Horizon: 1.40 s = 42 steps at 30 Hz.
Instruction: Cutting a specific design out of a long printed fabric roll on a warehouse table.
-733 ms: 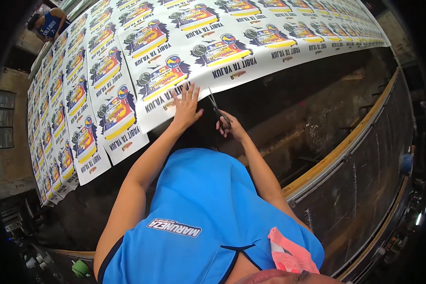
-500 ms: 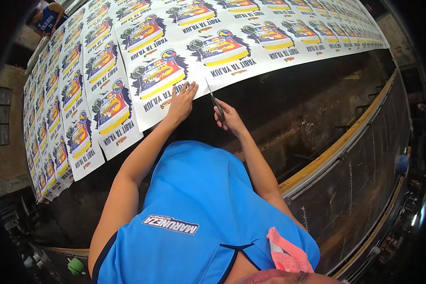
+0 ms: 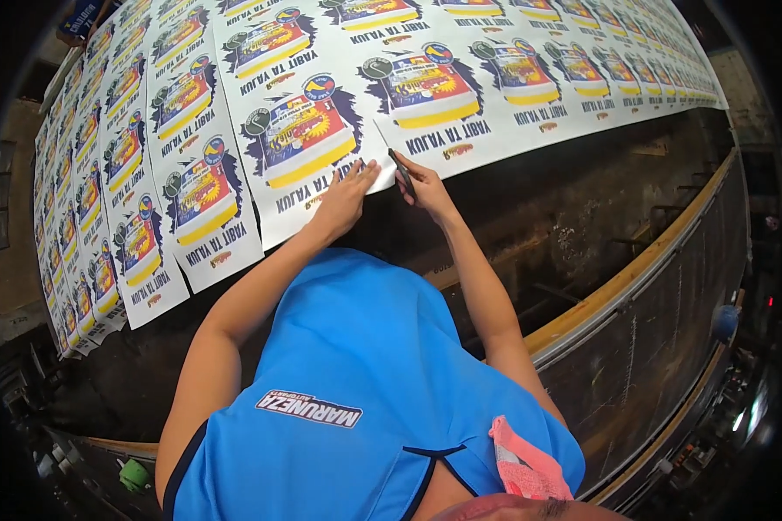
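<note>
Clock as seen from mid-picture. Far out at 10–11, a co-worker's blue shirt (image 3: 82, 19), cut off by the fisheye rim. At 9–10, printed strips (image 3: 204, 187), lying side by side with staggered near ends and dark gaps between. Then the wide printed sheet (image 3: 434, 95), running from 11 round to 2, near edge overhanging a dark hollow.

Left grip (image 3: 346, 198) at 11: on the sheet's near edge, fingers a little spread over the lettering. Thumb poorly seen; may be under the edge, so cannot tell if it pinches. Right grip (image 3: 426, 189) at 1: closed round the handles of dark scissors (image 3: 403, 169), which point to 11, blades over the white gap between two prints.

At 3–4, a yellow wooden rail (image 3: 582, 308).

State of work, my judgement: strips at 9–10 already parted at their near ends; the sheet only being started at the blades, whole along its edge out to 2. Any slit is too fine to make out.

Against half a second ago: scissors further in over the sheet, right grip up at its edge instead of short of it, the two grips closer together. Shirt at 10–11 less in view; whole scene a little shifted.
</note>
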Available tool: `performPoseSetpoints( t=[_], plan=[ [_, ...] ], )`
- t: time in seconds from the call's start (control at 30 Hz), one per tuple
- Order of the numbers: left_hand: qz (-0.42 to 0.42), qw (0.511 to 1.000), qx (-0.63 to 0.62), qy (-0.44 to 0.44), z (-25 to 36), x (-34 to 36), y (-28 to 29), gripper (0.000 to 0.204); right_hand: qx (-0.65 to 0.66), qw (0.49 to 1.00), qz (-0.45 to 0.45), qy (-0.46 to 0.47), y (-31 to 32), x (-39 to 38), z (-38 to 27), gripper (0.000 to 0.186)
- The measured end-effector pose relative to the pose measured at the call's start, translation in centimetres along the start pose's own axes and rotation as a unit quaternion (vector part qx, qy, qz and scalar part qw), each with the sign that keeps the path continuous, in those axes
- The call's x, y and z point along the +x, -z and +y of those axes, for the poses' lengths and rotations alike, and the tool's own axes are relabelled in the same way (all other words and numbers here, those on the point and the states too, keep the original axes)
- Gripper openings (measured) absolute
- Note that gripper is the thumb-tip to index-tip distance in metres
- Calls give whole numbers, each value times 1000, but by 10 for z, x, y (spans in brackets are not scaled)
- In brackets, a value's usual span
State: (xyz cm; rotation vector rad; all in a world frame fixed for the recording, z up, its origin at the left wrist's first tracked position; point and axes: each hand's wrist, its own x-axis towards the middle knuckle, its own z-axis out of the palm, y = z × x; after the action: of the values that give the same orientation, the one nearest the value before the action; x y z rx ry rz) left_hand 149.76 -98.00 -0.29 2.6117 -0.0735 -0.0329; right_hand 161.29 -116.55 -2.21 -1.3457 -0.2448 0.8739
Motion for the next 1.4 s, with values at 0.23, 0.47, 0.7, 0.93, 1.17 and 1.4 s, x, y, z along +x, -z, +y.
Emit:
performPoseSetpoints(
  t=[0.23,0.47,0.7,0.93,1.17,1.4],
  plan=[
    [-122,984,-130,15,-15,16,32,68,6,1000,27,-13,0,117,7,45],
    [-202,927,-315,37,-59,38,51,51,24,996,32,-82,-42,256,-51,45],
    [-323,826,-461,39,-110,74,63,45,4,997,28,-76,-60,408,-85,44],
    [-330,785,-524,22,-139,86,41,41,-125,992,20,-22,-73,569,-126,42],
    [-317,773,-545,69,-143,82,38,38,-137,989,-25,42,-82,752,-137,43],
    [-248,779,-574,53,-139,83,30,49,-225,964,57,126,-58,859,-239,29]
  ],
)
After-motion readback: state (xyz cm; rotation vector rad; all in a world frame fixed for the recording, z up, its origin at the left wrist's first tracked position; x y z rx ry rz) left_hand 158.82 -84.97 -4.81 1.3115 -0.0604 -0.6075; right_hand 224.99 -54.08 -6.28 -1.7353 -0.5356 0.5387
